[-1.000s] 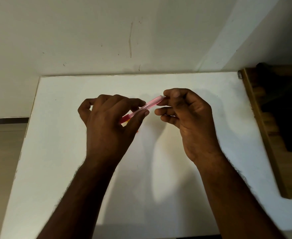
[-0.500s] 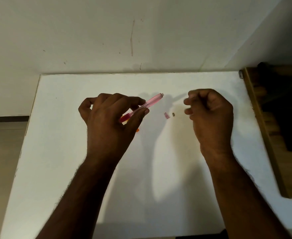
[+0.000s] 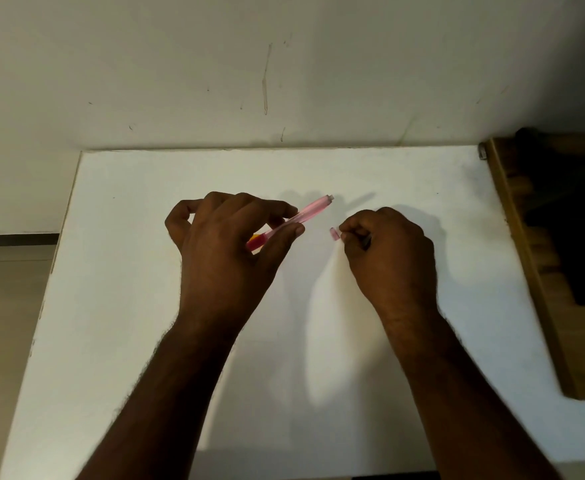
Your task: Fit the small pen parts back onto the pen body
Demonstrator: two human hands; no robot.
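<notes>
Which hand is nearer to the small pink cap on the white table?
The right hand: its fingertips are at the small pink cap, seemingly touching it. The left hand is apart to the cap's left, holding the pink pen.

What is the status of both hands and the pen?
Left hand grips pen. Right hand pinches pink cap at table. Nothing in the way.

The lower part of the pink pen barrel (image 3: pixel 310 212) is hidden behind the fingers of the left hand (image 3: pixel 228 251); only a red-and-yellow patch shows through there. The small pink piece (image 3: pixel 334 234) at the fingertips of the right hand (image 3: pixel 388 252) is too small to identify. The wooden furniture (image 3: pixel 540 271) is cut off by the right edge, and the dark object on it is indistinct.
</notes>
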